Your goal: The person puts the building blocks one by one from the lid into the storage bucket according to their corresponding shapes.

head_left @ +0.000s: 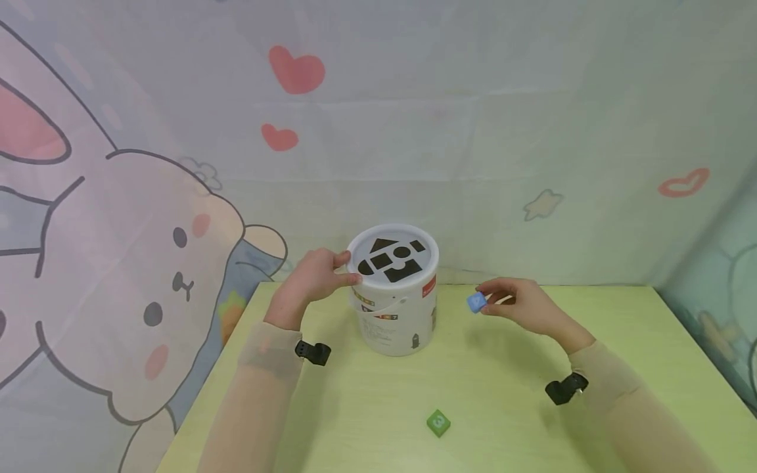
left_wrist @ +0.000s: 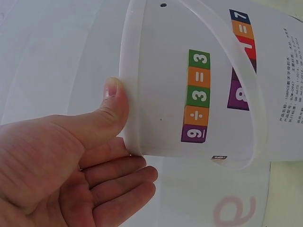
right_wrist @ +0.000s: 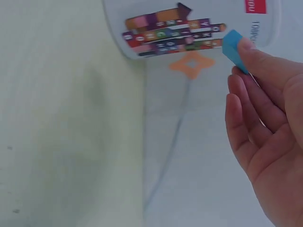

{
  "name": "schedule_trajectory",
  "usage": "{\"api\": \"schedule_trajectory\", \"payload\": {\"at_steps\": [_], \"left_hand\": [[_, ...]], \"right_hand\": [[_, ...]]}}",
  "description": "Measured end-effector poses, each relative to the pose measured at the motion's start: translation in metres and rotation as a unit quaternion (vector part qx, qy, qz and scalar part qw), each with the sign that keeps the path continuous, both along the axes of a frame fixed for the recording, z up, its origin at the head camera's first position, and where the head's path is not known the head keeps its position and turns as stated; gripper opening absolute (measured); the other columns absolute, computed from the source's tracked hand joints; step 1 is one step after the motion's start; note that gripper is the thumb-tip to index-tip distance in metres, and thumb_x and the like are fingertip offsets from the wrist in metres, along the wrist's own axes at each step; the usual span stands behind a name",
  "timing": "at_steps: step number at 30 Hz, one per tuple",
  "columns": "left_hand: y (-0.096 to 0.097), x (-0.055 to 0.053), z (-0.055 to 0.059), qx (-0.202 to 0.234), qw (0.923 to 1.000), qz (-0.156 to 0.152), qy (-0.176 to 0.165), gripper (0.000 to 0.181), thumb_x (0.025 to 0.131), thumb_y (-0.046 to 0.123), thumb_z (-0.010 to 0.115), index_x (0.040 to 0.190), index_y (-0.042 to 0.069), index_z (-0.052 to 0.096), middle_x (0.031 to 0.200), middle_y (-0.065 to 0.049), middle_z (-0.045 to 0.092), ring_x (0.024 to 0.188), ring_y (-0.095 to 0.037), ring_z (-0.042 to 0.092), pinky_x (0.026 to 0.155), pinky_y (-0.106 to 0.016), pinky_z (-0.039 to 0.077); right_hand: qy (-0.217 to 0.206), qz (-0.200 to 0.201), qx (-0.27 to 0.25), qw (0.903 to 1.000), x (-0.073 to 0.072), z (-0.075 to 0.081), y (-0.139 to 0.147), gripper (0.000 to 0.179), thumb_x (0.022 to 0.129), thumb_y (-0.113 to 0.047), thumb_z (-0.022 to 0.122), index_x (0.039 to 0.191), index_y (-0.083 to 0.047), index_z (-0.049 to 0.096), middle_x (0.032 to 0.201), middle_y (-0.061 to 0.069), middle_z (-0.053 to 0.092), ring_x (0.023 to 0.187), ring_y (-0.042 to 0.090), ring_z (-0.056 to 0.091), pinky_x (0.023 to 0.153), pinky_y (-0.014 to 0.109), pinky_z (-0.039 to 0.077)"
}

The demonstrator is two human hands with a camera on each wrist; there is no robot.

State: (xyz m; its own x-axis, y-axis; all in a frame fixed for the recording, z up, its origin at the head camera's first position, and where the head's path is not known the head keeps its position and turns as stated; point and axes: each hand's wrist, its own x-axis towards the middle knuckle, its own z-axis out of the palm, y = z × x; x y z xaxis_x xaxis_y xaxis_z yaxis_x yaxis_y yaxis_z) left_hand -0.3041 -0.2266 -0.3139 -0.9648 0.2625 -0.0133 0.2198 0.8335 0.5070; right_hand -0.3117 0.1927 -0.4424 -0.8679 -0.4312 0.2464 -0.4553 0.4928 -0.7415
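Note:
A white bucket point(head_left: 395, 322) stands upright on the table, its lid point(head_left: 418, 270) pierced by several dark shaped holes, among them a triangle and a circle. The thumb and forefinger of my left hand point(head_left: 316, 279) hold the lid's rim on its left side; in the left wrist view the other fingers of that hand point(left_wrist: 102, 165) are bent beside the bucket. To the bucket's right, my right hand point(head_left: 520, 305) pinches a small blue block point(head_left: 476, 302) in the air, apart from the bucket. The right wrist view shows the blue block point(right_wrist: 234, 49) under the thumb.
A green block point(head_left: 439, 423) marked with a 3 lies on the yellow-green table point(head_left: 367, 407), nearer to me than the bucket. Behind the table hangs a pale cloth point(head_left: 473, 144) printed with a rabbit and hearts. A carry handle point(head_left: 378, 309) crosses the bucket's front.

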Motion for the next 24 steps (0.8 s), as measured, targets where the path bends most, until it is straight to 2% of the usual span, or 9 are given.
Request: {"api": "schedule_trajectory", "payload": {"at_steps": [5,10,17,24], "left_hand": [[0.001,0.001,0.0,0.004,1.0,-0.002,-0.002,0.067,0.102,0.033,0.077,0.156,0.005,0.05,0.162,-0.012,0.045,0.152,-0.037,0.041,0.112,-0.05,0.045],[0.001,0.001,0.001,0.005,1.0,-0.002,-0.003,0.066,0.102,0.032,0.077,0.156,0.005,0.051,0.162,-0.011,0.045,0.152,-0.036,0.04,0.112,-0.05,0.045],[0.001,0.0,0.002,0.005,1.0,0.005,-0.007,0.067,0.101,0.033,0.078,0.156,0.007,0.05,0.163,-0.01,0.045,0.152,-0.036,0.04,0.115,-0.051,0.044],[0.001,0.001,0.001,0.002,0.9999,0.006,-0.009,0.069,0.101,0.034,0.078,0.158,0.008,0.048,0.162,-0.013,0.045,0.151,-0.038,0.042,0.117,-0.054,0.041]], "right_hand": [[0.039,-0.021,0.002,0.999,0.0,0.031,-0.002,0.037,0.099,-0.017,0.081,0.133,-0.006,0.074,0.12,0.008,0.075,0.104,0.024,0.072,0.086,0.029,0.059],[0.078,-0.03,0.004,0.9965,-0.004,0.05,-0.011,0.039,0.099,-0.017,0.081,0.136,-0.007,0.073,0.127,0.009,0.075,0.107,0.024,0.072,0.086,0.028,0.058],[0.112,-0.033,-0.001,0.9932,-0.01,0.068,-0.027,0.041,0.1,-0.017,0.08,0.139,-0.008,0.072,0.133,0.008,0.073,0.108,0.023,0.072,0.086,0.027,0.058],[0.119,-0.024,-0.008,0.9926,-0.016,0.078,-0.041,0.04,0.101,-0.012,0.078,0.139,-0.006,0.072,0.135,0.011,0.072,0.109,0.026,0.072,0.089,0.041,0.06]]}}
